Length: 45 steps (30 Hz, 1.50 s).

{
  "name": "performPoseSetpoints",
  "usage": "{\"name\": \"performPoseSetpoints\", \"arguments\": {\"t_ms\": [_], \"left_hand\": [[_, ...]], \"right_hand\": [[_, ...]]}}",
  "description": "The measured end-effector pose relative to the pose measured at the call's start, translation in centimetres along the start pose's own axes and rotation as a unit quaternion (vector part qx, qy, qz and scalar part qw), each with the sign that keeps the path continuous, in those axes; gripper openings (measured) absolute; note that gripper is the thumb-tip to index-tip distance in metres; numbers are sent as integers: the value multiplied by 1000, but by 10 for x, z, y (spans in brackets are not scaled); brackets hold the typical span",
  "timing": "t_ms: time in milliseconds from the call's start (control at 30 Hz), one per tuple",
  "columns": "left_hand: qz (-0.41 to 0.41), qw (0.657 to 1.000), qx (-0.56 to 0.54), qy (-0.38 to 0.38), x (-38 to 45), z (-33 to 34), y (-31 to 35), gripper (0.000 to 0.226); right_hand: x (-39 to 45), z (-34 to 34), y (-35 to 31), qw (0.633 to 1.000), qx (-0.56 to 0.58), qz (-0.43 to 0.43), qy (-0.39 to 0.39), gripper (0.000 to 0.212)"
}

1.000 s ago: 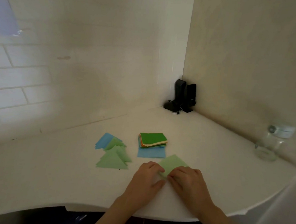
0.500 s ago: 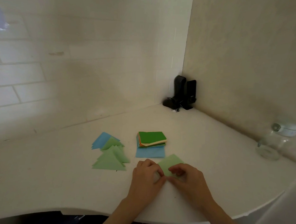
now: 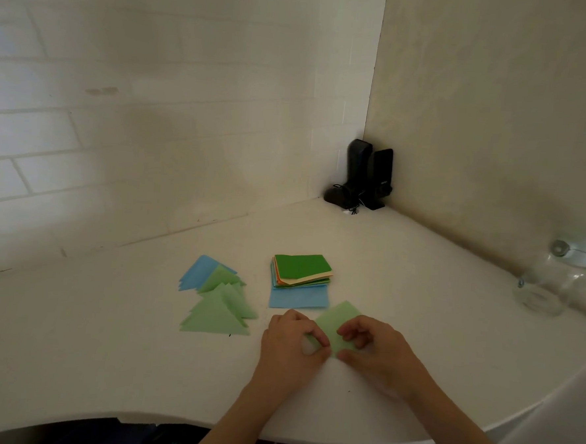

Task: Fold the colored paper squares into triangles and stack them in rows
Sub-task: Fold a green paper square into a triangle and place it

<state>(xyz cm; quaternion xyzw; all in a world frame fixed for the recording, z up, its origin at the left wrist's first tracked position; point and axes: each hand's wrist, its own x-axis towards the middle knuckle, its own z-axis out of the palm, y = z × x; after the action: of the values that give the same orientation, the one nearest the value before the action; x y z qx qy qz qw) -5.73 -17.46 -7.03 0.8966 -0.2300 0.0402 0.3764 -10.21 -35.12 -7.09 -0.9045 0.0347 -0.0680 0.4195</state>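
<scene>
Bare table (image 3: 71, 345) is left open to the left of the folded triangles (image 3: 216, 306) and along the near edge. A narrow strip of bare table is left between the triangles and the paper stack (image 3: 300, 279). The back corner is blocked by black speakers (image 3: 364, 176), the far right by a glass jar (image 3: 548, 289). The middle front is occupied by both hands on a green sheet (image 3: 338, 322).

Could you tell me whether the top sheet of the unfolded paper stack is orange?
No, the top sheet of the paper stack is dark green; orange shows only at lower edges.
</scene>
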Motion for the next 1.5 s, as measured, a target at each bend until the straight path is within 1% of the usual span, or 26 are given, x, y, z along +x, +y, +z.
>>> {"name": "performPoseSetpoints", "arguments": {"t_ms": [67,100,233,367,433,500,567,633,733,800,867,900,967,1000,1100,1167,1267,1400,1433,1500], "left_hand": [[6,999,-34,-7,0,-3,-3,15],[12,999,-50,-9,0,-4,-5,15],[34,995,-84,-31,-1,-10,-11,20],[48,992,-117,-28,-8,-17,-12,40],[68,991,-114,-7,-14,-16,-11,45],[88,991,-96,9,-20,-14,-10,47],[119,990,-68,23,-21,-13,-10,48],[160,987,-20,28,-20,-13,-12,45],[187,981,51,30,-19,-13,-13,23],[190,979,68,41,-20,-13,-10,12],[193,976,83,48,-21,-11,-7,11],[195,976,86,48,-21,-9,-7,12],[188,979,74,41,-22,-7,-6,16],[179,981,60,35,-22,-7,-5,19],[154,987,32,23,-22,-6,-5,26],[142,989,26,20,-20,-6,-6,23],[117,993,9,18,-15,-7,-7,12],[76,997,13,29,-11,-7,-8,22],[66,997,17,30,-10,-6,-7,24],[51,998,31,28,-9,-5,-6,27]], "right_hand": [[-2,-4,1,1000,13,-4,-11,35],[-4,-6,1,1000,15,-8,-13,34],[-11,-5,-5,1000,-1,-21,5,22],[-15,1,-10,995,-91,-43,8,11],[-17,4,-13,990,-134,-43,7,8],[-16,5,-15,985,-165,-50,-9,8],[-16,2,-15,985,-158,-63,-39,12],[-16,-5,-13,988,-118,-87,-57,10],[-18,-16,-10,986,-78,-132,-59,6],[-19,-20,-8,984,-89,-147,-43,10],[-19,-21,-5,984,-91,-154,-13,15],[-20,-22,-3,984,-83,-155,-1,13],[-23,-22,0,984,-86,-157,5,6],[-25,-22,1,982,-99,-163,3,6],[-29,-19,3,976,-131,-176,3,17],[-30,-15,4,977,-142,-156,16,21],[-29,-4,3,977,-156,-130,58,28],[-24,4,0,978,-163,-89,99,38],[-22,6,0,978,-162,-80,104,38],[-20,7,-1,977,-165,-70,113,30]]}}
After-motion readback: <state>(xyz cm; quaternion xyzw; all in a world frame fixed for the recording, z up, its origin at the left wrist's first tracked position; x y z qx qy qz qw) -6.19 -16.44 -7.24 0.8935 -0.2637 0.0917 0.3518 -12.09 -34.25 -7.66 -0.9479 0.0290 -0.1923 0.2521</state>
